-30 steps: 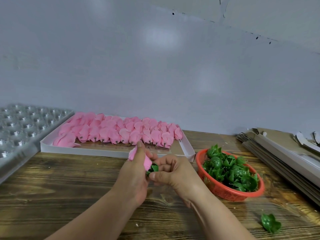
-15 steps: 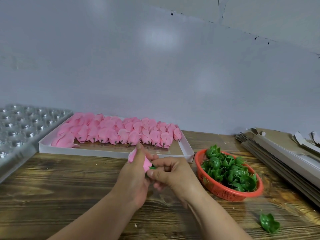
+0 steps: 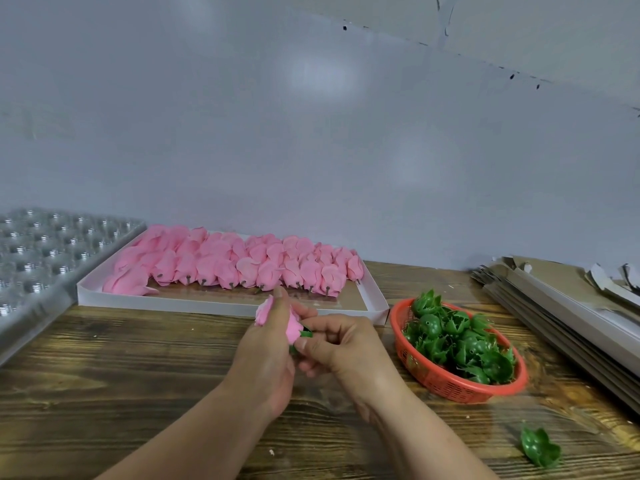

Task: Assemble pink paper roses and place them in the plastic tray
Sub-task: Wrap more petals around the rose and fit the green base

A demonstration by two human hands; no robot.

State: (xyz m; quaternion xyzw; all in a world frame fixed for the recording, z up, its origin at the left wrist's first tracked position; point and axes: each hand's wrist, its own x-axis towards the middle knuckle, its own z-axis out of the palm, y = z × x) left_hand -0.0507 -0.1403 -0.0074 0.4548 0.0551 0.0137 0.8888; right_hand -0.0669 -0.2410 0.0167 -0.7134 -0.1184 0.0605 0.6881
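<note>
Stretching across the bottom of the view, the wooden bench carries everything, with a clear plastic tray of round cups at its far left edge. Beside that tray lies a shallow white box with rows of pink paper roses lying in its far half. A stack of flat cardboard sits at the right edge, and a red basket heaped with green leaf cups stands between the cardboard and the box. Over the middle of the bench, just in front of the box, the left hand has its fingers curled round one pink rose, whose petals show above the knuckles. The right hand meets it, thumb and forefinger pinched narrowly on a green cup at the base of that rose, the other fingers tucked under. One loose leaf cup lies alone near the right front corner
</note>
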